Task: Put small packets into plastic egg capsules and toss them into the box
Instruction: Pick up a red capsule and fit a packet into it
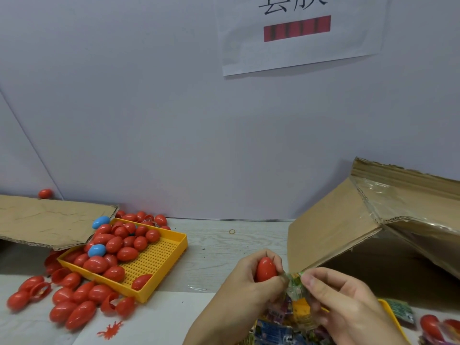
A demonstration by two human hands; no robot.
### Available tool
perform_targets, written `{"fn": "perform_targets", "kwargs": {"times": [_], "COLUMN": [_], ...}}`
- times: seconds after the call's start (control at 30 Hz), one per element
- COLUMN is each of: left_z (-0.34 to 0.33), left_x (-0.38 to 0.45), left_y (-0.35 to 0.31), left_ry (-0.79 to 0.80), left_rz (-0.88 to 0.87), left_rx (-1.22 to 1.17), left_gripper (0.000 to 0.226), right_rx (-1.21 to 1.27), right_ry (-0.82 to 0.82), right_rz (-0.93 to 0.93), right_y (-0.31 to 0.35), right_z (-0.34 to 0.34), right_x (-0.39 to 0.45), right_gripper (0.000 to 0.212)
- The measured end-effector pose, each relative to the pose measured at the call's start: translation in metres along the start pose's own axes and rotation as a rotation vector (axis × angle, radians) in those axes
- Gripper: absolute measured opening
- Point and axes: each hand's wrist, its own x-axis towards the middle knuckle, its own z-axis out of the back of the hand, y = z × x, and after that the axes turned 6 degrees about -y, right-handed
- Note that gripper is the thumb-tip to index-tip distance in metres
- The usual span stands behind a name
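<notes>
Left hand (251, 282) wraps a red egg capsule (266, 269), fingers curled round its back, thumb pressed on the near lower side. Capsule is glossy, smooth, pointed end up, looks closed; seam can't be made out. Right hand (346, 297) pinches a small packet (296, 285) between thumb and forefinger, other fingers curled loosely. Packet is crinkly clear film with green and yellow print, touching the capsule's lower right and the left thumb.

Below the hands, near edge, a yellow tray (388, 310) holds a heap of more packets (281, 327), blue, purple, yellow print, blurred.

Left of centre a yellow perforated tray (159, 260) sits at an angle, its far-left half piled with red capsules plus two blue capsules (96, 250). More red capsules and open halves (74, 302) spill on the table (211, 247) near and left of it. A flat cardboard flap (47, 220) overlaps the tray's far-left corner.

Right side, a big cardboard box (336, 225), taped flaps up, opening facing the near right. A rubber band (232, 231) lies on the table in the far middle. A red splat-shaped toy (110, 329) lies near left.
</notes>
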Motion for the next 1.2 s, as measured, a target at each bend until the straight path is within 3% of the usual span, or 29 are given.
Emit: {"fn": "perform_targets", "kwargs": {"times": [0.07, 0.17, 0.23, 0.47, 0.63, 0.87, 1.0, 1.2], "left_z": [-0.001, -0.004, -0.003, 0.0, -0.002, -0.001, -0.001, 0.001], "left_x": [0.001, 0.004, 0.005, 0.007, 0.009, 0.009, 0.01, 0.009], "left_y": [-0.001, -0.004, -0.004, 0.005, 0.005, 0.003, 0.002, -0.006], "left_ry": [-0.029, -0.099, -0.181, -0.441, -0.614, -0.66, -0.644, -0.478], "left_rz": [0.03, 0.136, 0.143, -0.15, -0.225, -0.253, -0.21, -0.036], "left_rx": [-0.109, -0.453, -0.499, 0.185, 0.268, 0.202, 0.065, -0.572], "left_gripper": [0.022, 0.022, 0.017, 0.026, 0.037, 0.047, 0.041, 0.034], "right_rx": [0.066, 0.149, 0.171, 0.195, 0.215, 0.202, 0.195, 0.19], "right_ry": [-0.048, -0.095, -0.11, -0.13, -0.133, -0.137, -0.137, -0.152], "right_rz": [0.034, 0.046, 0.054, 0.05, 0.033, 0.026, 0.032, 0.048], "right_y": [-0.001, -0.002, -0.002, -0.003, -0.001, 0.0, 0.0, -0.001], "right_z": [0.0, 0.002, 0.002, 0.005, 0.004, 0.003, 0.003, 0.001], "right_x": [0.002, 0.004, 0.005, 0.007, 0.006, 0.005, 0.005, 0.005], "right_gripper": [0.008, 0.008, 0.005, 0.007, 0.007, 0.007, 0.007, 0.008]}}
